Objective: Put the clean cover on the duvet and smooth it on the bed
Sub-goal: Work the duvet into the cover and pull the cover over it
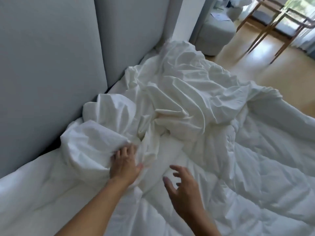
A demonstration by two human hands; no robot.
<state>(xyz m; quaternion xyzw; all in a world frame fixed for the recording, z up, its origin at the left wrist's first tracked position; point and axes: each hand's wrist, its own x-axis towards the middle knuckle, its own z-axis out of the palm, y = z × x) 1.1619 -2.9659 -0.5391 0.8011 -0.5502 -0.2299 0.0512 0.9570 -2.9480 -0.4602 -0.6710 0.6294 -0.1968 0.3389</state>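
A crumpled white duvet cover (179, 92) lies bunched along the head of the bed, on top of the white quilted duvet (255, 167) that spreads over the mattress. My left hand (124, 162) is on a puffed fold of the cover near the headboard, fingertips sunk into the cloth; whether they grip it or only press is unclear. My right hand (182, 186) hovers just above the duvet to the right of it, fingers spread and loosely bent, holding nothing.
A grey padded headboard (51, 74) runs along the left. Beyond the bed's far corner stand a grey pouf (214, 34) and wooden chairs (276, 26) on a light wood floor (255, 65).
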